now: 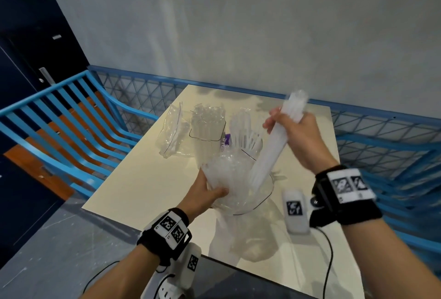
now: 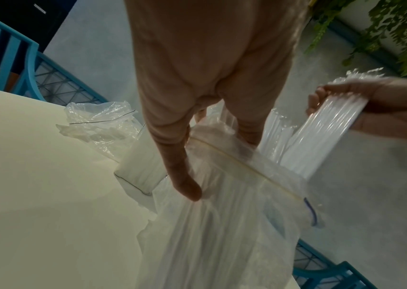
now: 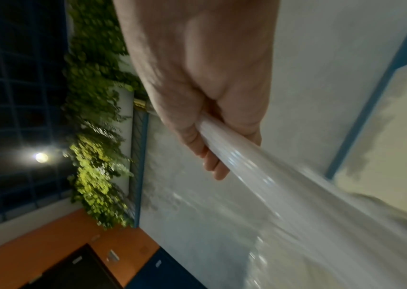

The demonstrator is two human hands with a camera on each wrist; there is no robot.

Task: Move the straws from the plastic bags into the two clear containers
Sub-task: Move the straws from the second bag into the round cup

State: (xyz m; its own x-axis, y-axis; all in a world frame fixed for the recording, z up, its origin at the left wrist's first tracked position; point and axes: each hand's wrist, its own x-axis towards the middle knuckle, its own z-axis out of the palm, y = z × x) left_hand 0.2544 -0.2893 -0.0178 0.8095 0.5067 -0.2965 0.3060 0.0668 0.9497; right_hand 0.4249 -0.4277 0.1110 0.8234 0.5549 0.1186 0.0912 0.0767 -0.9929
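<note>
My right hand (image 1: 296, 131) grips a bundle of clear straws (image 1: 272, 148) whose lower ends still dip into the mouth of a zip-top plastic bag (image 1: 238, 193). My left hand (image 1: 205, 193) holds that bag by its rim, thumb outside on the plastic. In the left wrist view the bag (image 2: 222, 224) hangs below my left hand (image 2: 187, 156), and the straws (image 2: 321, 136) rise from it in my right hand (image 2: 380, 109). The right wrist view shows my right hand (image 3: 209, 136) curled round the straws (image 3: 259, 176). Two clear containers, one (image 1: 207, 127) on the left and one (image 1: 248, 136) to its right, stand behind, both with straws in them.
An empty crumpled plastic bag (image 1: 171, 129) lies left of the containers on the cream table (image 1: 133, 184). A blue railing (image 1: 59, 117) runs along the table's left, blue mesh fencing (image 1: 381, 136) along its back and right. A grey wall rises behind.
</note>
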